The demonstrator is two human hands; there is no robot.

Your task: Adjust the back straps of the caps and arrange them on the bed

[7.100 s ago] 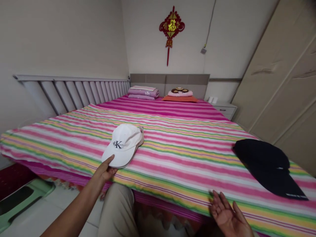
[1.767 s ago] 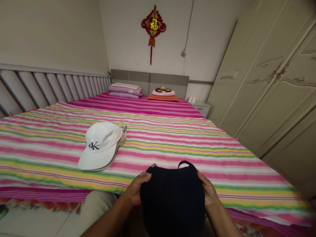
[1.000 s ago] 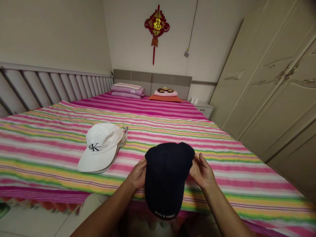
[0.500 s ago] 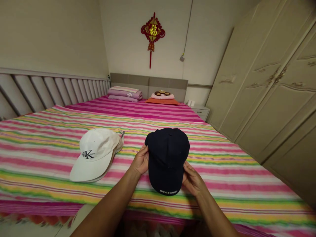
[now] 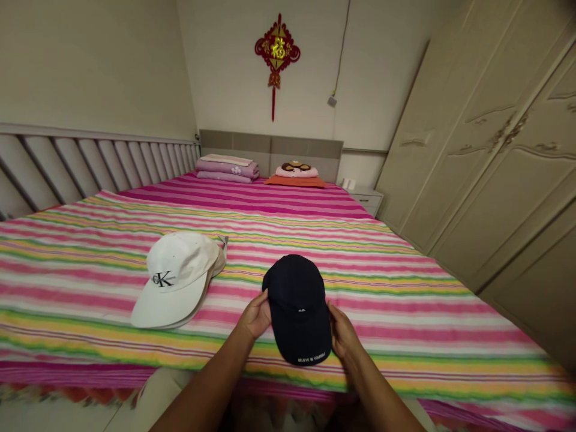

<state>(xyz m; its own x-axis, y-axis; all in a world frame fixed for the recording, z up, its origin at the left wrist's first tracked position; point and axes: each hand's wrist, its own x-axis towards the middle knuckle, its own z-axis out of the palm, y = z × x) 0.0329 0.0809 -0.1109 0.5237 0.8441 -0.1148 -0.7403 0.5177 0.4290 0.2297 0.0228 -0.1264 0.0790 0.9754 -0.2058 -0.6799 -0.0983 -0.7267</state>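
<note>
A dark navy baseball cap (image 5: 297,288) is between my two hands, its brim towards me with white lettering along the front edge. My left hand (image 5: 257,314) grips the cap's left side, thumb on top near the brim and fingers partly hidden beneath. On the opposite side my right hand (image 5: 342,330) holds the edge by the brim, with most of its fingers out of sight under the cap. To the left, a white baseball cap (image 5: 180,264) with black "CK" letters lies on the striped bedsheet (image 5: 405,324), apart from my hands.
Folded purple bedding (image 5: 227,169) and a pink folded item (image 5: 296,171) on an orange piece lie by the headboard (image 5: 306,150). A railing (image 5: 90,162) runs along the left. A wardrobe (image 5: 486,180) and a small nightstand (image 5: 366,199) stand at the right.
The navy cap has come down and slightly left, and its crown now tilts so a small white mark on its front shows. Both hands moved with it. The white cap stays put.
</note>
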